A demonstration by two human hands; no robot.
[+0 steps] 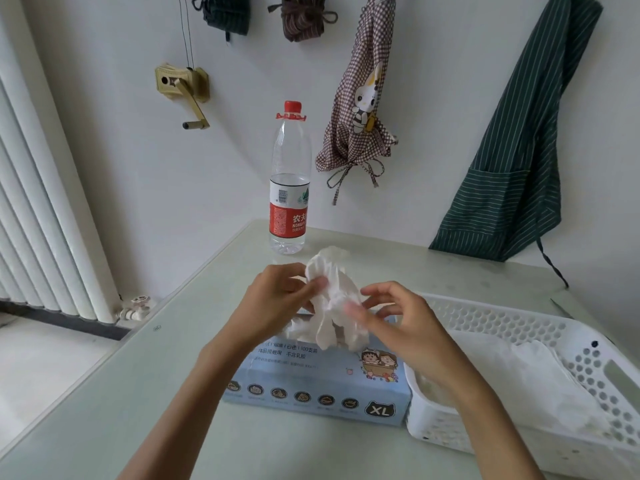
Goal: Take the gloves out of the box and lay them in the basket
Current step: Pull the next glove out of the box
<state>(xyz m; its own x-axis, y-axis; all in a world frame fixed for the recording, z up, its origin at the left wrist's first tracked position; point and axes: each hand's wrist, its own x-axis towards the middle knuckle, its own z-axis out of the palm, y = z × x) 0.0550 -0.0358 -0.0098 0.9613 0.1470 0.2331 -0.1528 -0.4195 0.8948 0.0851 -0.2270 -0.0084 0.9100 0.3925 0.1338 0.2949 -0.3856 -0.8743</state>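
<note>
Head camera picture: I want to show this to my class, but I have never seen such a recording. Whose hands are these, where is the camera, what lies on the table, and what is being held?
No machine here: a person wears a camera on the head, looking down at their own two bare hands. The left hand and right hand together pinch a crumpled white glove above a blue glove box on the pale table. Right of the box stands a white perforated basket with white gloves already lying in it. A water bottle stands behind, and aprons hang on the wall.
</note>
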